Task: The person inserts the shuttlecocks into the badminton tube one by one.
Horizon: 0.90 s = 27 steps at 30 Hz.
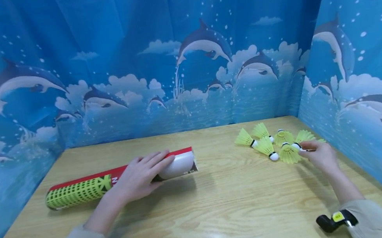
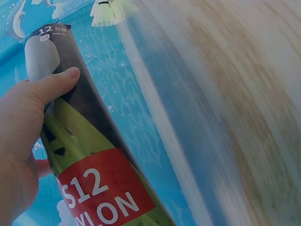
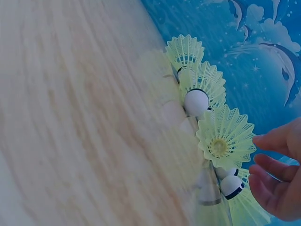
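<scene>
My left hand [image 1: 141, 177] grips a shuttlecock tube [image 1: 178, 165], red, green and black with a white patch, near its right end. The thumb lies across this printed tube [image 2: 108, 165] in the left wrist view, while most fingers are hidden behind it. Over at the right, my right hand [image 1: 320, 155] reaches to a group of yellow shuttlecocks [image 1: 265, 146] with white heads. In the right wrist view its fingers are parted and slightly bent, beside the skirt of one shuttlecock [image 3: 228, 136]; whether they touch it is unclear.
A pale wooden table [image 1: 221, 202] carries everything. Blue dolphin-printed curtains [image 1: 170, 58] rise behind it and along both sides. Several shuttlecocks lie close together near the back right corner, some overlapping. Black wrist cameras [image 1: 337, 220] sit on both sleeves.
</scene>
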Each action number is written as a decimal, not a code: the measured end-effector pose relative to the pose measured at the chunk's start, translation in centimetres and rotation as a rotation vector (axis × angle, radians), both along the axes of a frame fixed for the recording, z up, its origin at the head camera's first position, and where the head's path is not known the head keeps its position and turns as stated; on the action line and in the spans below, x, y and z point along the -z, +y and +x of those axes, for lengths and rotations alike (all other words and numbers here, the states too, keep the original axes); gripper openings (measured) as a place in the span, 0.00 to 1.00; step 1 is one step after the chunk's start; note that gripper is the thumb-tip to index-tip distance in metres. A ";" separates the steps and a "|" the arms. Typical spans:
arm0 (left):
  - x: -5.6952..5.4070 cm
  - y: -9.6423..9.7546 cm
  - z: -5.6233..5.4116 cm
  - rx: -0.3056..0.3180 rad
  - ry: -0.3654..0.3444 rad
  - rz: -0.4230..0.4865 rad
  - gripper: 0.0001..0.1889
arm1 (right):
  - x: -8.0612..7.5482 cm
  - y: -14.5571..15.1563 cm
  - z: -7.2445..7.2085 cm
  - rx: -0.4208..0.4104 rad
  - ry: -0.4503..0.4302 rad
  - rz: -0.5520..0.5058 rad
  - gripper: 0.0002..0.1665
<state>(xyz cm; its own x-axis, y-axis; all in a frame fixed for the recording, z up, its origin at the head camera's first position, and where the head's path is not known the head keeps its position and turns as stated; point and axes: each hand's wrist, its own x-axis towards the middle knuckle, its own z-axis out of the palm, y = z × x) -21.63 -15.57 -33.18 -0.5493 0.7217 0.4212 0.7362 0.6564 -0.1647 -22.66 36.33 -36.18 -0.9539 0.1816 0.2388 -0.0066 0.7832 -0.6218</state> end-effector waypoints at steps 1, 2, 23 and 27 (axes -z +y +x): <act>0.0 0.0 0.0 -0.003 -0.002 -0.002 0.44 | 0.1 0.1 -0.1 0.001 0.008 0.009 0.23; 0.0 0.0 0.0 -0.005 -0.002 -0.003 0.44 | 0.3 0.1 -0.1 0.004 0.013 0.018 0.22; 0.1 -0.3 0.1 -0.011 -0.010 -0.009 0.44 | 1.6 0.3 -0.9 0.066 -0.023 -0.006 0.21; 0.2 -0.4 0.1 -0.013 -0.016 -0.014 0.44 | 1.8 0.5 -1.0 0.098 -0.003 -0.044 0.20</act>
<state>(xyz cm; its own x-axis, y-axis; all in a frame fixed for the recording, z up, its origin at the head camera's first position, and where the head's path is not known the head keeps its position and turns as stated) -21.49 -15.95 -33.33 -0.5652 0.7203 0.4021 0.7304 0.6635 -0.1619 -23.63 36.78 -37.96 -0.9318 0.2839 0.2260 0.0702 0.7521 -0.6553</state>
